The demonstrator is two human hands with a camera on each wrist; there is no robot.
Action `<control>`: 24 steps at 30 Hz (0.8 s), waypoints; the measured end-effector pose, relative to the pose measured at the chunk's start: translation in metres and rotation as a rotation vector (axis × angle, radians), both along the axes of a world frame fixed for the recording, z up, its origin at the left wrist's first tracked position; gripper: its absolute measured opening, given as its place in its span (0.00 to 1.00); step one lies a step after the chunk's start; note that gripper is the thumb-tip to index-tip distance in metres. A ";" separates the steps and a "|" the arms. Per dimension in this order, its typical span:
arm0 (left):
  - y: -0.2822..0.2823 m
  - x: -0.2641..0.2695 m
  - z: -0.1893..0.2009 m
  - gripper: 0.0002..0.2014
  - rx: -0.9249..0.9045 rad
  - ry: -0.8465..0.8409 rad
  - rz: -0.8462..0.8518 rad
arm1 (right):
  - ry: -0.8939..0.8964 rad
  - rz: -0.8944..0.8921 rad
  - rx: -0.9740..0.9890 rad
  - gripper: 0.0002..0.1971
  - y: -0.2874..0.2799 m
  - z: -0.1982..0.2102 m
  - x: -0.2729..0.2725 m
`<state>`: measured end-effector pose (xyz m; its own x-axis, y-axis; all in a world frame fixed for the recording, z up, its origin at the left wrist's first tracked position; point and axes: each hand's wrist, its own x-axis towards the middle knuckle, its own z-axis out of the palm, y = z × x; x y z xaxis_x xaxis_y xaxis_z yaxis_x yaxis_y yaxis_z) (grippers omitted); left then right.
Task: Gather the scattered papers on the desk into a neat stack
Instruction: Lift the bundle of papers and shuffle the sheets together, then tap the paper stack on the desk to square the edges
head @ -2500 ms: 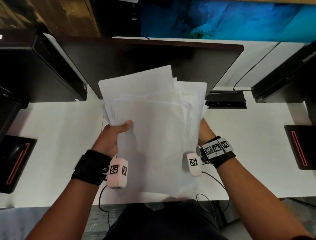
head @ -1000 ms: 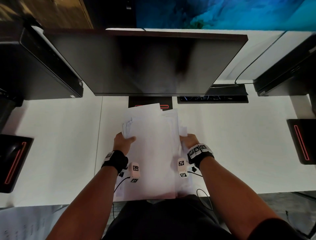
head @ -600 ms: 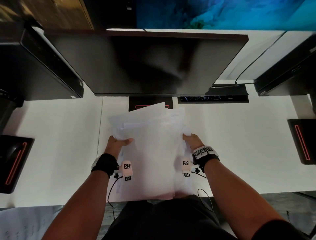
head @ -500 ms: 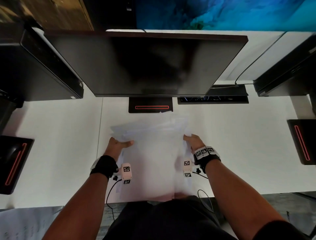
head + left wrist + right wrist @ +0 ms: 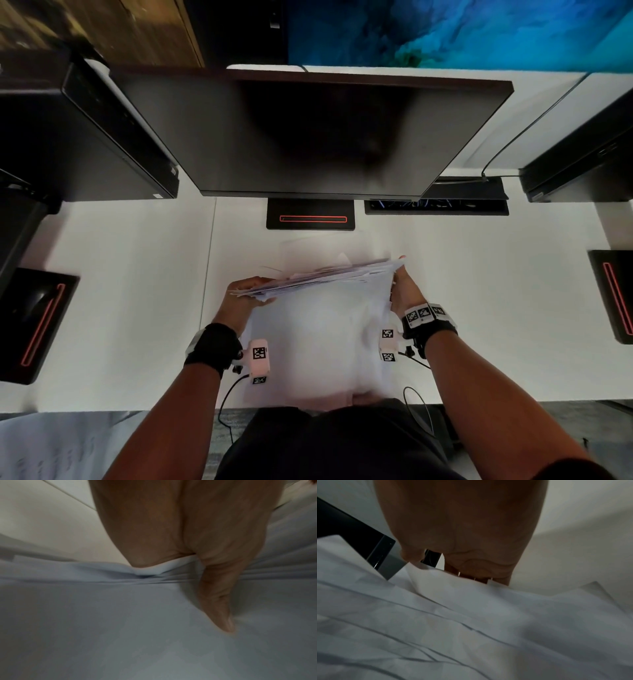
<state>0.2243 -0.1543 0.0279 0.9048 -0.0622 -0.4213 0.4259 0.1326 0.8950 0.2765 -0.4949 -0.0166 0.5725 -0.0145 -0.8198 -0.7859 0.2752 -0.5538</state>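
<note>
Head view: a sheaf of white papers (image 5: 322, 308) held above the white tabletop (image 5: 137, 274), in front of a dark monitor (image 5: 308, 137). The left hand (image 5: 245, 301) and right hand (image 5: 406, 291) clasp its opposite sides.

Left wrist view: the thumb lies on top, pinching the uneven sheets.

Right wrist view: the fingers curl behind the paper edge.

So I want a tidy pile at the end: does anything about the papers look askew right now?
Yes. The papers, gripped by the left hand and right hand, are uneven: their far edges fan out and corners stick out at the left.
</note>
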 end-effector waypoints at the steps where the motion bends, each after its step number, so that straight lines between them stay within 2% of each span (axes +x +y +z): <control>1: 0.000 0.001 0.003 0.09 0.038 -0.018 -0.013 | 0.010 -0.004 -0.018 0.29 0.001 0.003 0.000; 3: 0.005 0.002 -0.001 0.14 0.026 -0.011 -0.041 | 0.011 -0.028 0.026 0.36 0.000 0.002 0.000; 4: 0.005 0.002 0.000 0.13 0.007 -0.050 -0.064 | 0.015 -0.044 0.041 0.41 -0.001 0.000 0.001; 6: 0.004 0.001 0.003 0.02 -0.012 -0.100 -0.069 | 0.021 -0.052 0.060 0.43 -0.006 0.000 0.003; 9: 0.002 0.002 0.005 0.04 -0.005 -0.038 -0.021 | 0.014 -0.065 0.080 0.29 -0.007 0.002 0.007; 11: 0.005 0.003 0.000 0.09 -0.011 0.055 0.068 | 0.017 0.047 0.104 0.27 -0.003 0.007 0.005; 12: 0.007 0.003 -0.004 0.11 0.012 0.054 0.075 | 0.033 0.089 0.102 0.28 -0.003 0.008 0.004; 14: 0.007 0.001 -0.002 0.13 0.034 0.002 0.046 | 0.004 0.139 0.102 0.18 0.001 0.013 0.005; 15: 0.007 0.000 -0.001 0.15 -0.011 0.001 0.072 | -0.020 0.140 0.054 0.12 0.003 0.015 0.005; 16: 0.007 -0.002 0.001 0.15 -0.060 0.020 0.115 | -0.027 0.171 -0.035 0.10 0.004 0.018 0.004; 17: 0.008 -0.002 0.001 0.14 -0.081 0.039 0.165 | 0.003 0.139 -0.043 0.08 0.002 0.014 0.004; 18: 0.010 -0.003 0.001 0.15 -0.085 0.048 0.210 | 0.018 0.115 -0.051 0.10 -0.001 0.014 0.005; 21: 0.024 -0.004 -0.009 0.20 -0.017 0.092 0.308 | 0.029 0.116 -0.108 0.27 -0.025 0.003 0.002; 22: 0.030 -0.005 -0.015 0.17 0.002 0.117 0.331 | 0.001 0.187 -0.142 0.29 -0.029 0.005 -0.001; 24: 0.038 -0.007 -0.027 0.09 -0.002 0.165 0.371 | -0.069 0.271 -0.145 0.27 -0.034 0.003 -0.008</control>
<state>0.2173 -0.1164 0.0012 0.7861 0.2548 -0.5632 0.4868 0.3063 0.8181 0.2685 -0.5288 -0.0136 0.6255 0.0322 -0.7796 -0.7792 -0.0249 -0.6263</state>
